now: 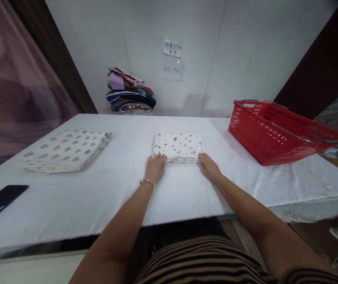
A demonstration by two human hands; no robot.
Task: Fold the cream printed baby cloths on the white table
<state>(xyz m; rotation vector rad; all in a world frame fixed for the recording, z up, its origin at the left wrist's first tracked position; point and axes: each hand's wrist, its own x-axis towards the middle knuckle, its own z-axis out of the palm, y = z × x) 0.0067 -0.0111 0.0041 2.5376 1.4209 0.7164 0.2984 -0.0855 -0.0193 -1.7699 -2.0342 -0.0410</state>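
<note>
On the white-clothed table (98,197), your left hand (155,167) and right hand (208,166) rest flat, ungripping, against the folded printed cloth (178,146), squaring its near edge.

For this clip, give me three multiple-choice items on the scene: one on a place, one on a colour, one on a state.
1. Where does the slotted plastic basket stand on the white-covered table?
A. at its right side
B. at its left side
C. at the near edge, in the middle

2. What colour is that basket?
A. blue
B. red
C. green

3. How do the left hand and right hand meet the small folded white cloth with tiny dark prints?
A. both lift it off the table
B. only one touches it
C. both rest flat at its near corners

Answers:
1. A: it stands right of the small cloth, near the table's right end.
2. B: its walls are plainly red.
3. C: the fingers lie open against the near edge, with the cloth flat on the table.
</note>
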